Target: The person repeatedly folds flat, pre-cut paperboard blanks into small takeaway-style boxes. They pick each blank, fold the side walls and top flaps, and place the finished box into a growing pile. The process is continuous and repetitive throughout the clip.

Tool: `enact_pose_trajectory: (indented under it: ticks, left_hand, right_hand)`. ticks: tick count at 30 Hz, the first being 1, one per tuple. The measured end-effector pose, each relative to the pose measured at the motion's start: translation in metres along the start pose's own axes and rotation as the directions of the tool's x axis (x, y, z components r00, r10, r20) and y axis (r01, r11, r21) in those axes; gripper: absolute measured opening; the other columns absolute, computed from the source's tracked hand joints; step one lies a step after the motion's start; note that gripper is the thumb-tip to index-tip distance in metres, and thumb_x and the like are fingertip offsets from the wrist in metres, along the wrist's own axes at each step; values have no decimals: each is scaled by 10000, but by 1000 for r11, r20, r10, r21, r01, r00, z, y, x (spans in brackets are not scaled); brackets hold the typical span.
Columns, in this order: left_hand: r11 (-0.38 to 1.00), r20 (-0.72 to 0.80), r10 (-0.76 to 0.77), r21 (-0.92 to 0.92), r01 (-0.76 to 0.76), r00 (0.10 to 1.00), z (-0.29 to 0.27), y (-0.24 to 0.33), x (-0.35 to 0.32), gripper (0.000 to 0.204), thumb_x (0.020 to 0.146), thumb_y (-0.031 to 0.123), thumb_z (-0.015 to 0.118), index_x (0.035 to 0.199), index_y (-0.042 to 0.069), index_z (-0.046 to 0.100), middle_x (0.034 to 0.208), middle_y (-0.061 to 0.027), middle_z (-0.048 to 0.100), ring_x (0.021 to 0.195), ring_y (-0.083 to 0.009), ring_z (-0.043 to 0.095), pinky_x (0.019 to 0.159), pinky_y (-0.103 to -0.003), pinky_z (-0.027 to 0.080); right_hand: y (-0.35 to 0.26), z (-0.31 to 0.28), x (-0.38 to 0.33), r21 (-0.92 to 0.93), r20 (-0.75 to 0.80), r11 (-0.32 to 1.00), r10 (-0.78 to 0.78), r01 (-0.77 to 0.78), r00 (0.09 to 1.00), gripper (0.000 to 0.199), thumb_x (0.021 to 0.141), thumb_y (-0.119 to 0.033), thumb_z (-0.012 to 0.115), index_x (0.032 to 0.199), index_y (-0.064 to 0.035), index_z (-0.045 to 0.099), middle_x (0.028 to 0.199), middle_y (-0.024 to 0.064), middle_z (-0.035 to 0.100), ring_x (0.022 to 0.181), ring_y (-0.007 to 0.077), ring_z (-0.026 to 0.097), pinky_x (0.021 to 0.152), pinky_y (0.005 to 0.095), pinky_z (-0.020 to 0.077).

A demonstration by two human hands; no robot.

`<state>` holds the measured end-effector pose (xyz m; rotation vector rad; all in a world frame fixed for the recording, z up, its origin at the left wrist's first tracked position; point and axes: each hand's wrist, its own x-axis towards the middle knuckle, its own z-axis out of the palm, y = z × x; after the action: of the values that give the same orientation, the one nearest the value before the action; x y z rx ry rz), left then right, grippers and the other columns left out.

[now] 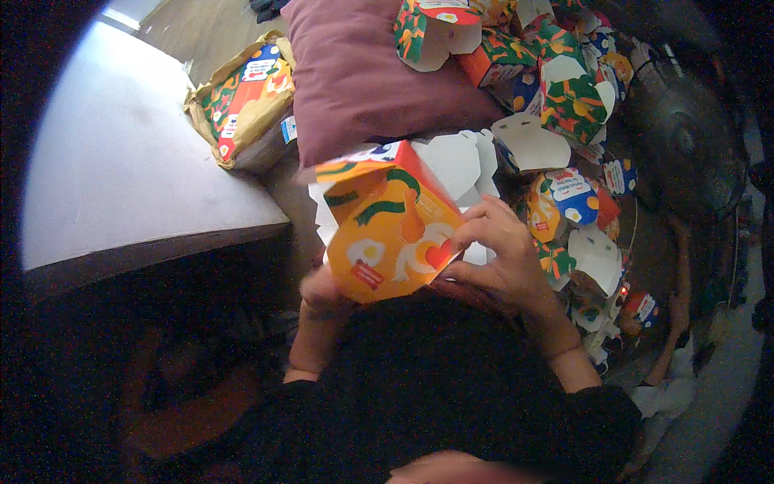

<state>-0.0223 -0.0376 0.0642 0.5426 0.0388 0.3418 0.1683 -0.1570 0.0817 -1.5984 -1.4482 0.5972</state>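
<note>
Both hands grip an orange printed carton, light, thin and easily creased, left hand beneath it, right hand pinching its side edge.

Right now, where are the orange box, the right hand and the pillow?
orange box (387,234), head view, its printed front face
right hand (500,258), head view, the back of the hand
pillow (355,73), head view, middle of its maroon cover

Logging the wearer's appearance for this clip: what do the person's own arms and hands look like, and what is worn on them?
Both hands are bare, with no gloves. The left hand and right hand come up from the lower edge on bare forearms. I can make out no rings or watch, though the right wrist shows a faint line that is too blurred to identify. Dark, black-looking clothing covers the body below; sleeves end short of the forearms.
</note>
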Motion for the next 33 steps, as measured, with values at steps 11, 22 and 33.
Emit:
enact_pose_trajectory:
  ticks: [11,22,33]
  left_hand:
    - [736,-453,-83,573,361,888,28,-12,8,361,941,212,483,1215,-21,450,1129,-95,550,1003,-152,519,860,-288,419]
    - [865,-540,-64,390,317,839,30,-16,11,427,915,259,507,1232,-20,447,1144,-101,536,1026,-157,516,876,-285,430]
    - [884,-477,-54,385,264,877,12,-17,4,619,833,170,592,1339,54,255,1133,-107,506,922,-148,540,706,-257,480]
  right_hand:
    - [10,16,0,-10,-145,989,147,-150,979,224,686,-162,726,778,-33,568,786,89,575,836,233,570,752,326,447]
    - [13,17,-7,25,-155,983,185,-184,970,189,708,-115,705,764,-11,558,820,115,600,829,260,583,743,334,440]
    - [38,25,-3,829,-10,539,283,-151,959,1073,596,-173,830,1412,-151,133,1288,130,402,1158,240,461,950,366,410]
